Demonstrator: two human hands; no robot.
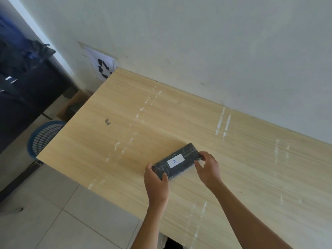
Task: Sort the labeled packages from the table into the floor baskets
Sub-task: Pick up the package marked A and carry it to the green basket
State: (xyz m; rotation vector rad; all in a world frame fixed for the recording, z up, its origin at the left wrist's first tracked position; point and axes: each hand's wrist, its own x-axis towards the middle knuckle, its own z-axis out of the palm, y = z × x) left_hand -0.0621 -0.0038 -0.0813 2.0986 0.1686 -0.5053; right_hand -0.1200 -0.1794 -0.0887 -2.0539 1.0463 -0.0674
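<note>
Lying flat on the counter, the black package labelled "A" runs lengthwise between both hands, left hand fingers clamped on its near end, right hand fingers pinching its far end.

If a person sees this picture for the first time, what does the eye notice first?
First, the black package with a white label marked "A", lying on the wooden table near its front edge. The left hand and right hand grip its two ends. A blue basket shows on the floor at the table's left.
</note>
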